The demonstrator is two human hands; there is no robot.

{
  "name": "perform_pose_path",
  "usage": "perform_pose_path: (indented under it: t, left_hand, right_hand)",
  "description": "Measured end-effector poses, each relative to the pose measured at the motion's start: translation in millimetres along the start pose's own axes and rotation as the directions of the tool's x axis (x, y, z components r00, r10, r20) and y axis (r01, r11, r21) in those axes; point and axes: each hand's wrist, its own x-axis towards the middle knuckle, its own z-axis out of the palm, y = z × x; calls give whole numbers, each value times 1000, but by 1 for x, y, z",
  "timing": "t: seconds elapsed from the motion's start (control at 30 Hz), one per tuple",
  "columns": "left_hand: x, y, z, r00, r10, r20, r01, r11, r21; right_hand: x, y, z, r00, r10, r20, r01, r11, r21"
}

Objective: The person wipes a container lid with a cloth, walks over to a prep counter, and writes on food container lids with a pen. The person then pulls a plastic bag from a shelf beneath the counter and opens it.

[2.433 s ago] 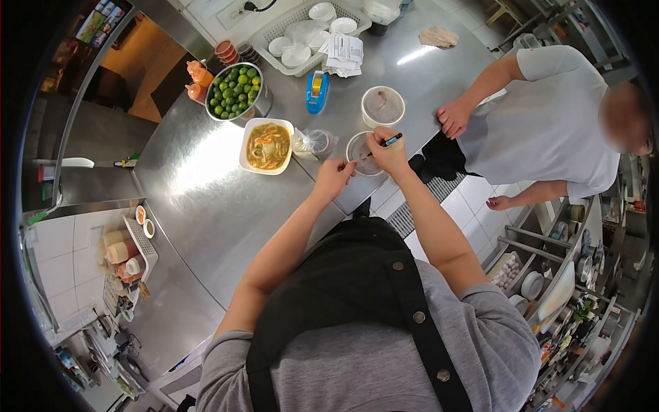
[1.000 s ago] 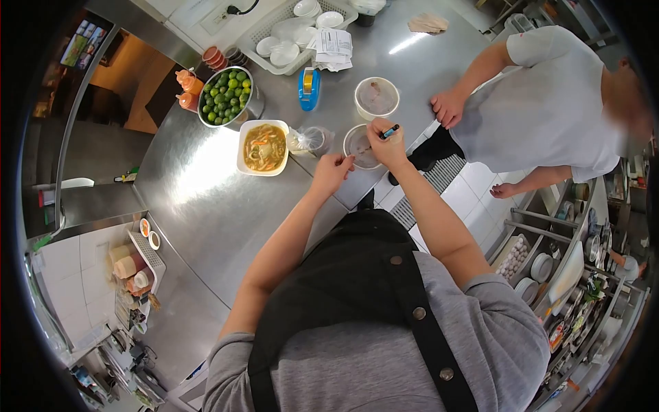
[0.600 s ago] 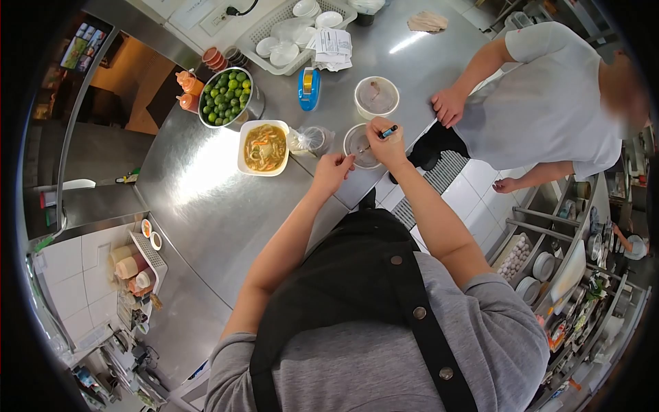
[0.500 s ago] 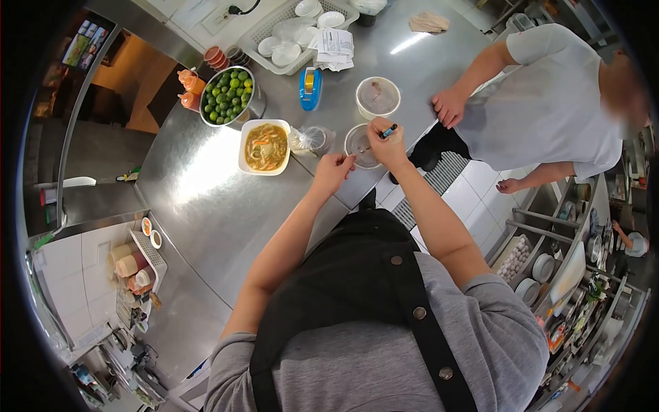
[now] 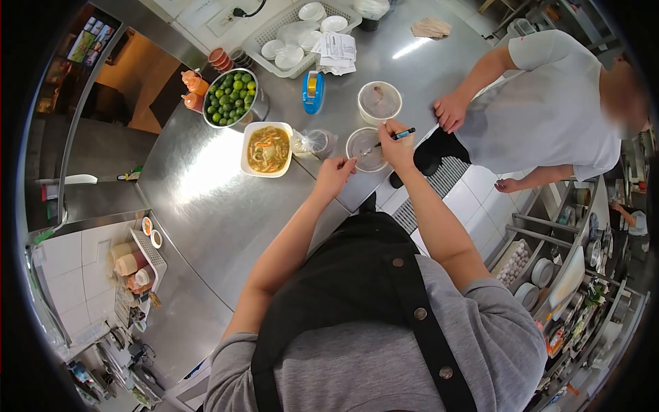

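Observation:
A dark marker with a blue band (image 5: 405, 133) is pinched in my right hand (image 5: 396, 145), its tip over the lid of a round tub (image 5: 364, 147). My left hand (image 5: 335, 176) has its fingertips closed at the left rim of that tub. Just behind stands a second lidded round tub (image 5: 379, 101). To the left of the near tub lies a knotted clear plastic bag (image 5: 316, 143), beside a square white bowl of noodle soup (image 5: 268, 149).
A blue tape dispenser (image 5: 314, 95), a metal pot of green limes (image 5: 230, 98) and a basket of white dishes (image 5: 302, 34) stand farther back. At the right, a person in a light shirt (image 5: 549, 103) rests one hand by the steel table's edge.
My right hand has shifted slightly right, and the marker now lies at a flatter slant, showing more of the lid. My left hand stays at the rim. The view has shifted slightly.

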Motion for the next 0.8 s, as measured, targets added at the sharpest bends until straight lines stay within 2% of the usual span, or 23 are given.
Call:
perform_pose_path:
  t: [0.2,0.5,0.6,0.7,0.77,0.8]
  left_hand:
    - [2,0,-1,1000,0,15,0,1000,-17]
    - [3,-3,-1,1000,19,-3,-19,1000,10]
    - [2,-2,-1,1000,14,-6,-14,1000,15]
    - [0,0,-1,998,57,-36,-55,998,42]
    - [0,-9,0,986,145,-87,-140,988,64]
    - [-1,-13,0,990,104,-93,-96,992,86]
  right_hand:
    - [0,-8,4,995,-95,6,95,992,-81]
    - [-1,-9,5,998,-66,-6,65,997,-45]
    - [-1,-15,3,996,-87,11,87,989,-119]
    - [-2,-8,3,997,-76,7,76,995,-71]
    - [-1,4,2,1000,-6,-23,7,997,75]
    - [1,-2,2,999,31,-33,-26,989,149]
